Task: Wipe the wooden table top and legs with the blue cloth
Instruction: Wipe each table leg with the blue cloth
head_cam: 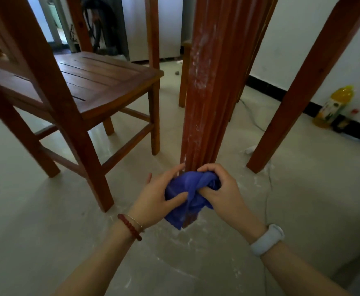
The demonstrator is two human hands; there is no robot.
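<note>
1. Down low in the head view, both hands meet at the foot of a reddish wooden table leg (204,86), which rises from about 6 o'clock near the frame's middle up to 12 o'clock.
2. Bunched round the bottom of that leg is the blue cloth (191,194), touching the wood, with its lower corner hanging to the floor (46,231).
3. On the cloth's 9 o'clock side, the left hand (160,195) has its fingers (176,173) curled round the cloth and the leg, the thumb pressing into the fabric.
4. At the cloth's 3 o'clock side, the right hand (221,189) grips it too, fingers bent over the top of the bundle and thumb pinching a fold.
5. A red bead bracelet (130,227) and a thin bangle sit on the left wrist; a white wristband (267,239) sits on the right wrist.
6. White streaks and specks mark the leg's face above the cloth, and pale dust lies on the floor around its foot.
7. At 9 to 10 o'clock stands a wooden chair (102,80) with a slatted seat, near the leg but apart from it.
8. Another table leg (303,86) slants down at 2 to 3 o'clock, with a small white scrap just beside its foot.
9. By the white wall at 3 o'clock stands a yellow bottle (333,107), well apart from the hands.
10. A thin cable trails over the floor between the two legs.
</note>
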